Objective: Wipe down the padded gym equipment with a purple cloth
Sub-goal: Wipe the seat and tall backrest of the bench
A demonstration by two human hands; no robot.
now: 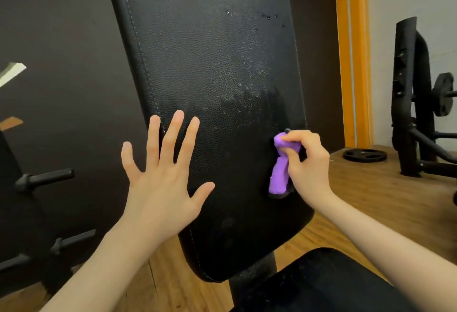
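Observation:
A tall black padded backrest (210,64) of a gym bench leans up through the middle of the view, with droplets and a wet smear on its right half. My left hand (163,175) lies flat on its lower left part, fingers spread and straight. My right hand (306,163) grips a bunched purple cloth (280,170) against the pad's right edge. The cloth hangs down below my fingers. The bench's black seat pad (321,284) shows at the bottom right.
A black weight rack (413,104) with a barbell plate (444,94) stands at the right. A loose plate (364,155) lies on the wooden floor (385,200). An orange wall strip (353,52) runs behind the pad. Black pegs (47,179) stick out at the left.

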